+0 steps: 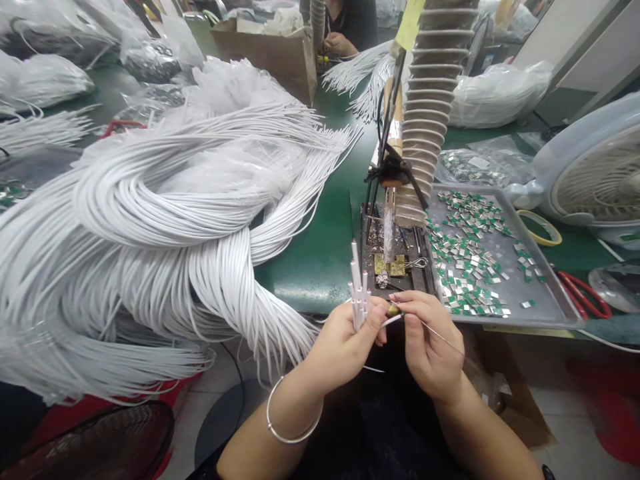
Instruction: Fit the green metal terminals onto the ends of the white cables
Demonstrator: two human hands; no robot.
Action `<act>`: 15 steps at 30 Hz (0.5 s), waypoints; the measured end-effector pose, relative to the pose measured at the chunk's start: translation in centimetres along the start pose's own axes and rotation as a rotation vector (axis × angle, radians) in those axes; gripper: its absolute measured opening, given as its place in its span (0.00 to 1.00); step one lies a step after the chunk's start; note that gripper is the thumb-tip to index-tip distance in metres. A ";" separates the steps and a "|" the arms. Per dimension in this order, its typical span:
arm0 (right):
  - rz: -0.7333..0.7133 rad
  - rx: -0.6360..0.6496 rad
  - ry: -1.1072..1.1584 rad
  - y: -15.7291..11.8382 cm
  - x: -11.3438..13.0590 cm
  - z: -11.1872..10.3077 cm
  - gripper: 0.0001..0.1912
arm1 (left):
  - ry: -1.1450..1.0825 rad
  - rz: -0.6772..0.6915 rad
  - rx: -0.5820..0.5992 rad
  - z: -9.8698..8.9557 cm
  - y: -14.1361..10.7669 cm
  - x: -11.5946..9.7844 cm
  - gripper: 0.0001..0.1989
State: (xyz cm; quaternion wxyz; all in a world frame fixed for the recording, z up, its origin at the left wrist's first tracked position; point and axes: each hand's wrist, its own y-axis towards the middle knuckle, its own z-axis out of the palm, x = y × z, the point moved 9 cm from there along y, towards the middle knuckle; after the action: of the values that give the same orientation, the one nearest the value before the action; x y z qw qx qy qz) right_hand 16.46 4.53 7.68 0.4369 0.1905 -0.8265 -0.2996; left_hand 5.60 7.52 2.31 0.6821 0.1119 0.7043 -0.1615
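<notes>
My left hand [347,343] is closed around a small bunch of short white cables [357,293], whose cut ends point up. Another white cable [393,321] sticks out between my two hands, with a small dark piece at its end that I cannot make out clearly. My right hand [433,343] pinches a thin silvery wire, like solder wire [435,331], which runs across its fingers. Just beyond my hands, a soldering iron [389,227] is fixed tip-down over a dark stand [370,240] with a yellowish sponge [397,265].
Long white cables [165,213] lie heaped on the left. On the right are a metal tray [537,293] of small green-and-silver boards, a fan [595,167], tape [540,228] and red-handled pliers [585,293]. A ribbed hose [435,100] hangs behind the iron. Another person's hand [340,45] shows at the back.
</notes>
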 end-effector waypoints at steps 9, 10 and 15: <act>0.093 -0.030 -0.080 -1.3 -1.4 -3.6 0.15 | -0.175 -0.011 0.208 -0.6 0.5 1.4 0.16; 0.122 -0.058 -0.124 -1.3 -1.8 -4.6 0.15 | -0.202 0.022 0.255 -0.5 0.4 1.3 0.15; 0.265 0.005 -0.676 -0.5 -5.1 -9.6 0.09 | -0.220 0.172 0.372 -0.6 -0.3 1.1 0.09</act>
State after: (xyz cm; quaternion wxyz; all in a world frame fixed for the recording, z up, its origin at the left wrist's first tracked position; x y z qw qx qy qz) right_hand 27.31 3.87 8.48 0.1736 -0.0270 -0.9424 -0.2846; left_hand 4.91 7.44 1.26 0.7336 0.2768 0.5719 -0.2411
